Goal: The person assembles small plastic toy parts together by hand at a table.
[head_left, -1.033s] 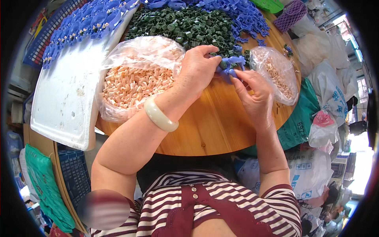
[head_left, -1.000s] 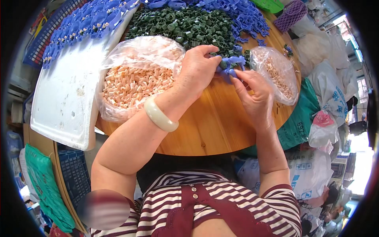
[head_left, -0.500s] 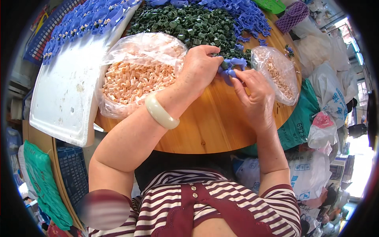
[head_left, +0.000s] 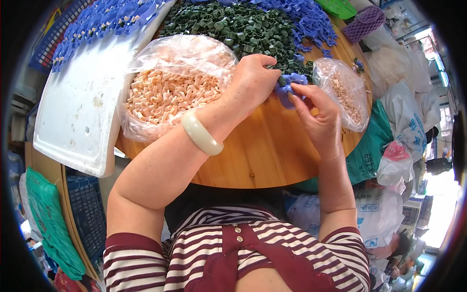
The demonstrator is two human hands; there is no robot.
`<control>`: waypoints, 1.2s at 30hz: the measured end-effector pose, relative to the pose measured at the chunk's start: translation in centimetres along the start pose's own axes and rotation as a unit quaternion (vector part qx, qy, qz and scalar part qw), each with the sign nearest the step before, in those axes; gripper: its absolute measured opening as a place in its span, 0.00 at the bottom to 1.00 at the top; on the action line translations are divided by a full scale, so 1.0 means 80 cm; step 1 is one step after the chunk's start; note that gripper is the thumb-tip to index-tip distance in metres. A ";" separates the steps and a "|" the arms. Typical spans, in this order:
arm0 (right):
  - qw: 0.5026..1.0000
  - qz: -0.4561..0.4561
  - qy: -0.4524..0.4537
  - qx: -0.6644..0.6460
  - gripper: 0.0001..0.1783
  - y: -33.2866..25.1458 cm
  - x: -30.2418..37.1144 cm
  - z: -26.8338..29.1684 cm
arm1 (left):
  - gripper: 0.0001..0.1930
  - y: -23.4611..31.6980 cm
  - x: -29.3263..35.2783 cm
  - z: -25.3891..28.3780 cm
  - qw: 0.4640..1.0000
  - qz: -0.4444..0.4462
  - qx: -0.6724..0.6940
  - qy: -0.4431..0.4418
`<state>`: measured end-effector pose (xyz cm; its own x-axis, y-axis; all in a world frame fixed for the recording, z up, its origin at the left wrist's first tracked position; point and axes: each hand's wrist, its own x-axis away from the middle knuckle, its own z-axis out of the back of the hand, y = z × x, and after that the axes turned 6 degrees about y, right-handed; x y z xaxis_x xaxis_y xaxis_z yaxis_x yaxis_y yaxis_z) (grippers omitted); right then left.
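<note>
Over the table's right half, both my hands meet at a small blue plastic part (head_left: 286,100) with a rounded lower end. My left hand (head_left: 254,78) is closed, its fingertips gripping the part's left side. A dark green piece (head_left: 282,82) shows there at the fingertips. From the right, my right hand (head_left: 318,109) pinches the part between thumb and fingers. Just beyond my hands lies a heap of dark green plastic pieces (head_left: 233,29). An open clear bag of short peach-coloured tube pieces (head_left: 170,95) lies beside my left forearm.
A smaller clear bag of pale pieces (head_left: 340,92) lies right of my right hand on the round wooden table (head_left: 243,160). Blue parts (head_left: 311,27) are heaped at the back. Rows of blue assemblies (head_left: 104,24) cover the far end of a white foam board (head_left: 80,117) at left.
The blue part has shifted slightly right and turned, so its rounded end shows more. My right fingers have changed their hold on it. The whole view has tilted slightly.
</note>
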<state>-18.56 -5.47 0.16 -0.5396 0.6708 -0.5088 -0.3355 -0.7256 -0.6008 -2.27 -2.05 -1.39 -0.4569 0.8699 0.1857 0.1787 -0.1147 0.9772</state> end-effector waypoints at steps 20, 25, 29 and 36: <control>0.988 0.126 0.014 0.090 0.11 -0.003 0.003 -0.001 | 0.18 -0.002 0.000 -0.005 0.999 -0.022 -0.033 -0.006; 0.990 0.113 0.008 0.083 0.11 -0.001 0.003 -0.002 | 0.18 -0.004 -0.003 -0.003 0.999 -0.033 -0.039 -0.005; 0.990 0.112 0.005 0.081 0.11 -0.002 0.003 -0.003 | 0.18 -0.007 -0.006 -0.001 0.998 -0.047 -0.049 -0.005; 0.992 0.107 0.006 0.066 0.11 0.001 0.004 -0.002 | 0.19 -0.003 -0.001 -0.003 0.999 -0.022 -0.030 -0.008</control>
<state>-18.60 -5.30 -0.15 -0.5996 0.5010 -0.6241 -0.3127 -0.8645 -0.3936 -2.49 -2.20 -1.62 -0.4490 0.8822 0.1420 0.1067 -0.1049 0.9887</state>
